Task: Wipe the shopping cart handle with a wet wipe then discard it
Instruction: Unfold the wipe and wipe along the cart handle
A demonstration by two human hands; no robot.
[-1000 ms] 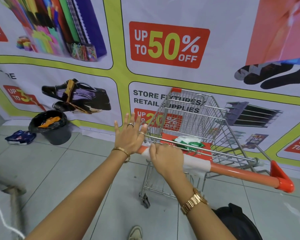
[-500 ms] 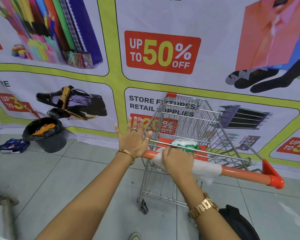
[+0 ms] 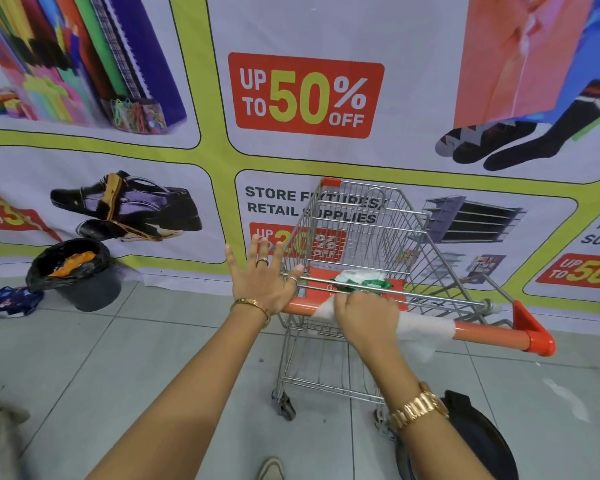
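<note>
1. Along the orange plastic handle bar (image 3: 485, 332) of the silver wire shopping cart (image 3: 361, 237), I see my right hand (image 3: 366, 315) pressed down on a white wet wipe (image 3: 425, 329), fingers curled over the bar and clamped on the wipe.
2. That wipe is wrapped around the middle of the handle; one end shows just left of my right hand, and the longer end stretches right of it, with a loose corner hanging below the bar.
3. My left hand (image 3: 262, 280) sits at the handle's left end, palm braced against the bar, fingers spread wide apart and pointing up, gripping nothing.
4. I note a gold bracelet (image 3: 252, 304) on the left wrist and a gold link watch (image 3: 418, 408) on the right wrist.
5. Just beyond the handle, on the cart's red child-seat flap (image 3: 317, 282), lies a green and white wipes packet (image 3: 361, 280).
6. Well apart to the left, a grey bin with a black liner (image 3: 78, 275) stands on the grey tiled floor (image 3: 118, 358) against the printed sale banner (image 3: 305, 95); orange material shows inside it.
7. Beside that bin lies a blue crumpled bag (image 3: 9, 301).
8. Low on the right, a second black-lined bin (image 3: 478, 441) sits near my right forearm.
</note>
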